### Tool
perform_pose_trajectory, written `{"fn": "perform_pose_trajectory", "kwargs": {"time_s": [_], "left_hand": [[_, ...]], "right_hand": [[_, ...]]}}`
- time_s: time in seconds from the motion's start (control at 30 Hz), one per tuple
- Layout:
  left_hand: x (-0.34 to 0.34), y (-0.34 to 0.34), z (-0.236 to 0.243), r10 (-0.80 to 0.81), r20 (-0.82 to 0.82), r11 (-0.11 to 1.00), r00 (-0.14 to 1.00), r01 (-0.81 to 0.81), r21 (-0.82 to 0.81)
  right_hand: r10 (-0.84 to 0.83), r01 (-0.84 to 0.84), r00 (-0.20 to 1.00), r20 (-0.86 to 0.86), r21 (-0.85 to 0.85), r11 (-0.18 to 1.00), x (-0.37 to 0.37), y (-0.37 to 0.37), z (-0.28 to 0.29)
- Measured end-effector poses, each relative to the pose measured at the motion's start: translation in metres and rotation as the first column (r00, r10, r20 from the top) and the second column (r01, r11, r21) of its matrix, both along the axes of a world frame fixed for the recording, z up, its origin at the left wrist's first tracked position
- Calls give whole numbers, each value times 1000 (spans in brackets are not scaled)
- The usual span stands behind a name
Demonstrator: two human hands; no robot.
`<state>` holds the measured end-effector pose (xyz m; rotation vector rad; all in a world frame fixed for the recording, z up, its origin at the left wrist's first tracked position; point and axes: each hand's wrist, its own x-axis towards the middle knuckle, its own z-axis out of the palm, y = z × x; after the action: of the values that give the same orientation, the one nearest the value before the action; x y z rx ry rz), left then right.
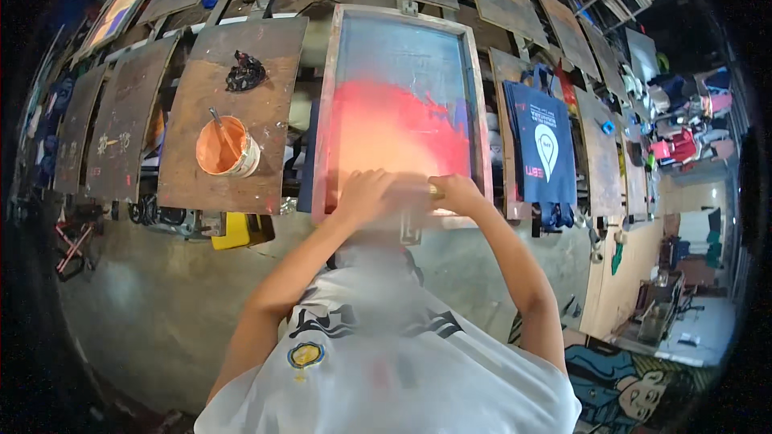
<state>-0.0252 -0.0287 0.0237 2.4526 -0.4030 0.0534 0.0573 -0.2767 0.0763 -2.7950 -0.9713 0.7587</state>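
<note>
A wooden-framed printing screen [330,72] lies lengthwise in front of me. Wet ink [394,124] covers much of its mesh, red farther off and fading to orange near me. Over the screen's near end is my left hand [368,194], its fingers curled down. My right hand [455,194] is beside it near the right rail, fingers bent inward, with something yellowish at the fingertips. Both hands look closed; a blurred patch between them hides what they grip.
On the board [269,145] to the left stand an orange-stained tub [248,159] with a stirring stick and a crumpled black plastic bag [245,72]. Dark blue printed tote bags [531,128] lie on the right board. A yellow container [232,231] sits below the left board.
</note>
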Motion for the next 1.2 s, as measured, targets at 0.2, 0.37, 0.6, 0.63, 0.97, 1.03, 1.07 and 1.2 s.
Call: {"fn": "perform_pose_trajectory", "kwargs": {"time_s": [0.2, 0.37, 0.6, 0.63, 0.97, 1.03, 1.07, 1.2], "left_hand": [[-38, -12, -5, 331, 170, 941, 928, -339, 16], [-43, -25, -7, 609, 160, 773, 777, -627, 101], [-43, -35, -1, 761, 264, 593, 593, -800, 88], [-41, -34, 2, 754, 267, 601, 601, -794, 89], [10, -32, 37, 342, 36, 930, 939, -344, 129], [17, -44, 24, 195, -77, 957, 978, -172, 235], [14, -53, 28, 164, -141, 972, 976, -135, 193], [-6, -64, 13, 301, -59, 952, 952, -296, 83]], "right_hand": [[278, -284, 959, 60, 119, 951, 55, 32, -18], [544, -545, 837, 64, 187, 817, 105, 84, -31], [726, -754, 656, 205, 178, 632, 120, 124, -26], [700, -740, 672, 241, 209, 639, 119, 118, -27], [247, -265, 964, 100, 239, 934, 58, -13, 4], [243, -254, 967, 81, 179, 951, 42, -39, -7], [217, -222, 975, 52, 121, 968, 38, -44, -9], [306, -307, 952, 33, 174, 936, 55, -39, -18]]}}
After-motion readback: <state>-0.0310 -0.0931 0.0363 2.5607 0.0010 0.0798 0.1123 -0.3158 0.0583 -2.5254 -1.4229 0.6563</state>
